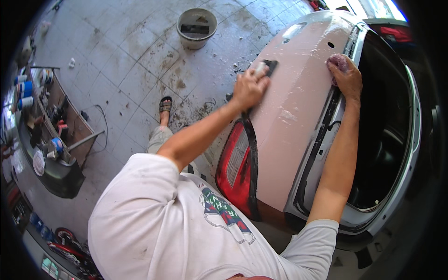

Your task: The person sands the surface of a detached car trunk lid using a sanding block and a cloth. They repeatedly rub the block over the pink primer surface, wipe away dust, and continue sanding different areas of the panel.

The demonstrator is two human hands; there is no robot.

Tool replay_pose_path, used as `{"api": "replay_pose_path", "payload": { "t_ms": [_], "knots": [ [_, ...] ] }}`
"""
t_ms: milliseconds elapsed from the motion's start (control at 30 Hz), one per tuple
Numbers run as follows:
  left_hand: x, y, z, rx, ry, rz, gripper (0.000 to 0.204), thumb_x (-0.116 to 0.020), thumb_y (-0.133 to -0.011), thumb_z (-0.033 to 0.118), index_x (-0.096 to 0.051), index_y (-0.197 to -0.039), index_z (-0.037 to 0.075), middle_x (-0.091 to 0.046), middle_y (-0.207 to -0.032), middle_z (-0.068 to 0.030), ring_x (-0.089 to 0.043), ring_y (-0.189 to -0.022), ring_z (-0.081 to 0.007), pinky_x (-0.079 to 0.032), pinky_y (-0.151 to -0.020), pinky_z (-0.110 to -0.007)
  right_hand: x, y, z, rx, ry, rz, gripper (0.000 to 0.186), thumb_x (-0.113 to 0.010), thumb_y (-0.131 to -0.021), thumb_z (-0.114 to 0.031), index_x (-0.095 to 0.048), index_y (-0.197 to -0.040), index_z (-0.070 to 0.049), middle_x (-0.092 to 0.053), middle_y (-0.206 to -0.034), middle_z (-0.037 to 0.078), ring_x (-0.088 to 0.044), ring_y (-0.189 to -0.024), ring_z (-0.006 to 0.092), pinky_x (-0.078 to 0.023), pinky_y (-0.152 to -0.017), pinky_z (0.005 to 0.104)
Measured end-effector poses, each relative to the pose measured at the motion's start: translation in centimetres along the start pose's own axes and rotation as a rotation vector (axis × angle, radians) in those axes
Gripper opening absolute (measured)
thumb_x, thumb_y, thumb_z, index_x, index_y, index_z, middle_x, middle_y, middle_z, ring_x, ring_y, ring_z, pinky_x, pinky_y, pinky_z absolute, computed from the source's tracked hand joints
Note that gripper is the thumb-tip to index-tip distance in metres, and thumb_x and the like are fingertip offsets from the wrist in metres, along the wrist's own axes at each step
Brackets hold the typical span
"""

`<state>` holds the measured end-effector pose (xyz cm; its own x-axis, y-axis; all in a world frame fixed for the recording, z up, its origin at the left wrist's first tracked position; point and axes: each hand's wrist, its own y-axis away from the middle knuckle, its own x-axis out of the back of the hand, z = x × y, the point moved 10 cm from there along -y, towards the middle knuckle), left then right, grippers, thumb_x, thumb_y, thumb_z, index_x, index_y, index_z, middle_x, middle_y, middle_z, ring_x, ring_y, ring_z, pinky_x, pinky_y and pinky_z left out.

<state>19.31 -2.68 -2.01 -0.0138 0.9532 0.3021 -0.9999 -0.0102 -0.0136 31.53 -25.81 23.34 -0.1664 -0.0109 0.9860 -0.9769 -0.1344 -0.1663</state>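
My left hand is closed around a sanding block, slightly blurred, whose dark pad lies against the pink-primed car body panel. Near the panel's far right edge, my right hand grips a wet, purplish sponge; whether it is sponge or bunched cloth is hard to make out. Water and whitish suds streak the panel around both hands. A small round black hole shows in the panel just beyond the sponge. The red tail light sits at the panel's near end.
A grey bucket with dark contents stands on the wet, dirty tiled floor. Along the panel's right runs a bare body channel beside a dark opening. At left, cans and tools crowd a workbench above a dark bumper.
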Motion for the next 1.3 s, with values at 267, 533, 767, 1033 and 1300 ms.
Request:
{"api": "replay_pose_path", "payload": {
  "t_ms": [267, 533, 767, 1033, 1300],
  "knots": [
    [-1.7, 0.1, -5.8, -0.228, -0.068, 0.020, 0.052, -0.061, -0.104, 0.055, -0.069, -0.148, 0.028, -0.060, -0.149, -0.0250, -0.055, -0.130, -0.0415, -0.044, -0.112, -0.050, 0.3, -0.8, -0.1, 0.063, -0.227, -0.047, 0.033, -0.085, -0.089, -0.033, -0.081, -0.117, -0.016, -0.082, -0.108, 0.008, -0.078, -0.099, 0.0236, -0.058, -0.090, 0.0364],
    [2.6, 9.8, 6.8, -0.102, 0.102, -0.037, 0.052, -0.066, -0.101, 0.053, -0.068, -0.149, 0.033, -0.051, -0.154, -0.0283, -0.051, -0.135, -0.0453, -0.040, -0.117, -0.057, 0.3, 0.9, 0.8, 0.070, -0.186, -0.040, 0.033, -0.085, -0.091, -0.033, -0.080, -0.118, -0.015, -0.082, -0.107, 0.007, -0.078, -0.099, 0.0226, -0.058, -0.090, 0.0353],
    [-3.1, -1.6, -11.8, 0.228, 0.201, -0.048, 0.055, -0.059, -0.104, 0.056, -0.065, -0.152, 0.030, -0.056, -0.148, -0.0236, -0.052, -0.135, -0.0436, -0.043, -0.115, -0.053, 0.0, -1.5, -0.3, 0.125, -0.230, -0.029, 0.034, -0.085, -0.090, -0.034, -0.080, -0.118, -0.015, -0.082, -0.108, 0.008, -0.079, -0.101, 0.0248, -0.059, -0.090, 0.0365],
    [3.4, 10.8, 7.5, -0.103, 0.079, 0.023, 0.051, -0.069, -0.100, 0.048, -0.070, -0.148, 0.029, -0.052, -0.146, -0.0256, -0.050, -0.133, -0.0425, -0.041, -0.113, -0.054, -0.4, 0.0, 1.5, 0.048, -0.115, -0.022, 0.045, -0.082, -0.088, -0.052, -0.079, -0.122, -0.022, -0.082, -0.110, 0.010, -0.079, -0.105, 0.0323, -0.060, -0.092, 0.0431],
    [-1.9, 0.9, -2.5, 0.288, -0.030, -0.040, 0.053, -0.060, -0.105, 0.049, -0.065, -0.152, 0.026, -0.056, -0.154, -0.0147, -0.054, -0.132, -0.0452, -0.040, -0.118, -0.054, -0.6, -0.5, 3.1, 0.043, -0.053, 0.024, 0.060, -0.082, -0.084, -0.059, -0.078, -0.130, -0.021, -0.081, -0.117, 0.013, -0.077, -0.111, 0.0333, -0.060, -0.098, 0.0442]
  ]
}}
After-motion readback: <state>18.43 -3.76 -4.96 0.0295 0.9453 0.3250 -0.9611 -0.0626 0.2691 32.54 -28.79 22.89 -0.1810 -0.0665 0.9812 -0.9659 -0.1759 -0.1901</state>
